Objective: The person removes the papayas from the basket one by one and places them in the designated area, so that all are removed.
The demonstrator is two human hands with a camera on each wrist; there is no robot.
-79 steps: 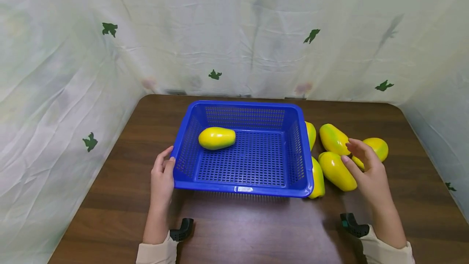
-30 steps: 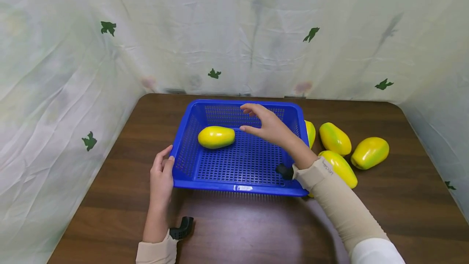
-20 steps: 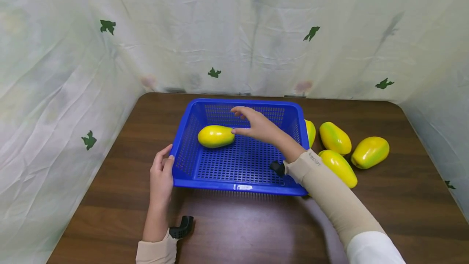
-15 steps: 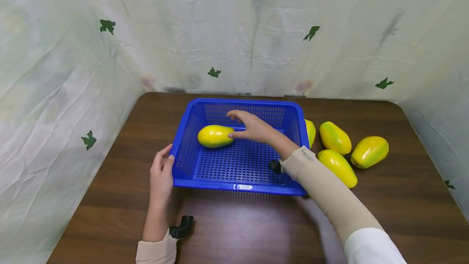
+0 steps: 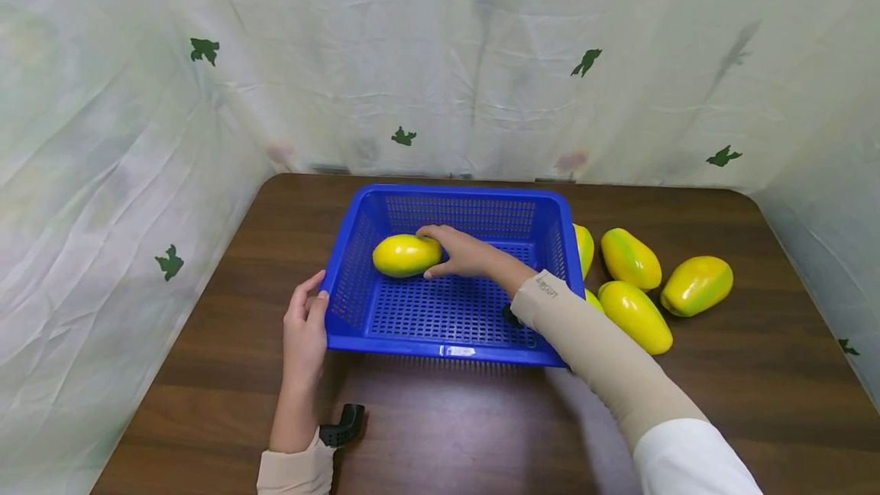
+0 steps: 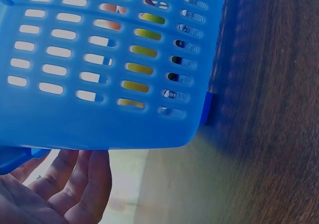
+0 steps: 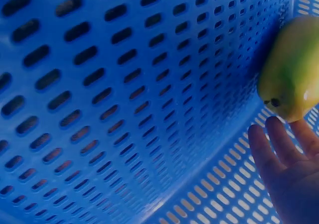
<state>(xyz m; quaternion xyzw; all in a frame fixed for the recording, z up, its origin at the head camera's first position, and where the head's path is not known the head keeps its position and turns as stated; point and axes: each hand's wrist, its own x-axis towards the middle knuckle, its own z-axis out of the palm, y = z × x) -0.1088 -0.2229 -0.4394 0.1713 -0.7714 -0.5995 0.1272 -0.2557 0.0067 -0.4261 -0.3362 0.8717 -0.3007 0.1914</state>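
A blue perforated plastic basket [image 5: 454, 354] stands on the table with a single yellow-green papaya [image 5: 400, 257] lying in its left part. My left hand [image 5: 305, 331] grips the basket's left rim, thumb on the edge; the left wrist view shows the curled fingers [image 6: 92, 184] outside the wall. Reaching over the basket's right side, my right hand [image 5: 467, 254] is at the papaya's right end, index finger above it and thumb spread below. In the right wrist view its fairly straight fingertips [image 7: 273, 129] come right up to the fruit's stem end.
Several more papayas [image 5: 631, 260] lie on the brown wooden table [image 5: 440, 434] to the right of the basket, some partly hidden behind its wall and my right sleeve. A pale curtain [image 5: 481, 98] with green bird shapes encloses the table at the back and sides.
My right hand has come from the papayas at the right, into the basket, then leftward and down to the lone papaya's end. The left hand keeps its grip on the rim.
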